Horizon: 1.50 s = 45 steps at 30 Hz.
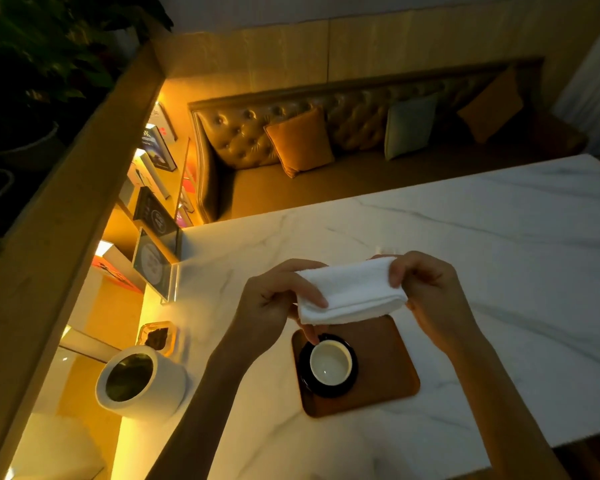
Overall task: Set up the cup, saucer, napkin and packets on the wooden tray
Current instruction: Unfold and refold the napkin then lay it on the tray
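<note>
The room is dim. Warm yellow light glows from the shelves (146, 202) at left and spills over the table (499, 254), fading rightward. The white napkin (350, 292) is brightest; the plant (32, 46) top left is almost black. Straight lines bow near edges, detail soft

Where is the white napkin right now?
In the head view, the napkin is held centrally between the left hand and right hand, over the far edge of the wooden tray, beyond the cup.

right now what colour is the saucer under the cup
Black, under the cream cup; the saucer shows best in the head view.
</note>
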Available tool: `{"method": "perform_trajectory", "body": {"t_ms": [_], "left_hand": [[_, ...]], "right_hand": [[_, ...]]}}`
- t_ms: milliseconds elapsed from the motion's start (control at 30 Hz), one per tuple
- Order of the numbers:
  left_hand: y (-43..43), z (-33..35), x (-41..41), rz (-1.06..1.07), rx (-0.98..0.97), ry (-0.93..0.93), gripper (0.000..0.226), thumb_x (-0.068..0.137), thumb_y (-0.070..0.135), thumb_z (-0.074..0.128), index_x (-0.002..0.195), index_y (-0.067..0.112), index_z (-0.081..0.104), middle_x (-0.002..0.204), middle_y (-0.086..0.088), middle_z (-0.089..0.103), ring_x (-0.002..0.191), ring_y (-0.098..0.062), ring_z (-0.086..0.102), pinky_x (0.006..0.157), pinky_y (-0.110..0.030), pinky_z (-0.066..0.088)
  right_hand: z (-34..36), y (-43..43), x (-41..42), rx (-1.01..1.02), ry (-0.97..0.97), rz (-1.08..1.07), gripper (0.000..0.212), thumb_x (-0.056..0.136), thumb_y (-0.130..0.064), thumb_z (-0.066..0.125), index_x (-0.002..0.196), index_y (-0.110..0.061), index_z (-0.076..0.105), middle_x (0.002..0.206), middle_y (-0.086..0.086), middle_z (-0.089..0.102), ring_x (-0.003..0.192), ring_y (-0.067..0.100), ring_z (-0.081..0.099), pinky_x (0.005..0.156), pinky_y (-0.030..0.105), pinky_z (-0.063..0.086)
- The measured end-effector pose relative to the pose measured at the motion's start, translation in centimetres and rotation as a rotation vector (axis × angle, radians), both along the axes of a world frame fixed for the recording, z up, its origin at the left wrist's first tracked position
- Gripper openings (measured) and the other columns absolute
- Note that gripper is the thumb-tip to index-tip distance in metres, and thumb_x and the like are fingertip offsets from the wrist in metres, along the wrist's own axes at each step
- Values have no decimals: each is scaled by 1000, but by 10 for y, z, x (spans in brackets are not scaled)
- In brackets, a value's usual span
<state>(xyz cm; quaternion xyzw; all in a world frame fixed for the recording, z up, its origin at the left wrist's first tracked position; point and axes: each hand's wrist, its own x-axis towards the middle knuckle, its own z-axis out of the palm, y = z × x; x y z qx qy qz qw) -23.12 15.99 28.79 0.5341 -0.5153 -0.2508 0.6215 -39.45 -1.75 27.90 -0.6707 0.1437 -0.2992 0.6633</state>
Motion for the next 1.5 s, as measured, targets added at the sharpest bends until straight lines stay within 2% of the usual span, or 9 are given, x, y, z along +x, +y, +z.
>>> {"method": "perform_trajectory", "body": {"t_ms": [133, 267, 367, 633, 767, 900, 1167, 1333, 1500], "left_hand": [[6, -20, -1, -88, 115, 176, 41, 87, -22, 36, 84, 2, 69, 126, -9, 59, 110, -35, 62, 60, -38, 61], [19, -43, 3, -263, 269, 488, 28, 88, -7, 46, 107, 2, 65, 137, -10, 53, 122, -35, 56, 85, -37, 55], [23, -51, -3, -325, 316, 514, 41, 86, -11, 55, 123, 8, 58, 138, -9, 54, 126, -32, 55, 96, -33, 51], [-19, -44, -34, 2, 355, 397, 29, 84, 3, 69, 109, 18, 68, 111, 1, 71, 103, -22, 70, 86, -31, 58], [-35, -47, -43, 80, 467, 466, 19, 93, 26, 62, 111, 22, 68, 112, 2, 71, 97, -22, 72, 82, -36, 61], [-51, -65, -50, 175, 569, 461, 23, 93, 37, 59, 111, 23, 65, 106, -4, 69, 92, -21, 71, 83, -42, 60], [-110, -152, -80, 209, 823, 651, 27, 94, 21, 58, 121, 19, 56, 120, -6, 56, 109, -23, 60, 75, -28, 60], [-148, -214, -93, 295, 939, 610, 31, 94, 33, 58, 114, 9, 63, 116, -18, 63, 107, -32, 63, 92, -50, 55], [-168, -269, -105, 337, 1079, 510, 29, 100, 31, 45, 116, 16, 64, 114, -6, 61, 101, -19, 57, 95, -43, 50]], "right_hand": [[-20, 13, -13, 115, 69, 2, 49, 88, 15, 38, 66, -20, 63, 91, 1, 71, 62, 2, 57, 48, 12, 41], [-36, 15, -37, 264, 109, 62, 44, 93, 13, 39, 86, -15, 72, 107, 0, 72, 93, 13, 68, 71, 17, 53], [-41, 17, -55, 216, 158, 67, 40, 89, 14, 48, 107, -14, 70, 124, 5, 66, 113, 21, 63, 86, 21, 52], [-41, 4, -62, 110, 299, -77, 48, 75, 6, 73, 114, -22, 67, 113, -1, 72, 103, 17, 69, 81, 22, 56], [-45, -21, -61, 22, 428, -60, 27, 84, -36, 67, 109, -27, 66, 83, -3, 75, 71, 6, 69, 64, 12, 51], [-74, -43, -61, 10, 564, -18, 40, 89, -55, 50, 76, -18, 58, 52, -3, 51, 46, 6, 46, 45, 13, 36], [-168, -89, -75, 217, 715, -101, 38, 92, -46, 52, 78, -12, 62, 52, -1, 46, 47, 11, 45, 44, 22, 35], [-233, -127, -87, 171, 897, -84, 34, 92, -42, 54, 75, -15, 65, 48, -5, 49, 45, 10, 44, 44, 22, 35], [-282, -147, -94, 156, 1023, 74, 16, 92, -38, 57, 104, -28, 60, 76, -2, 65, 56, 9, 60, 46, 14, 45]]}}
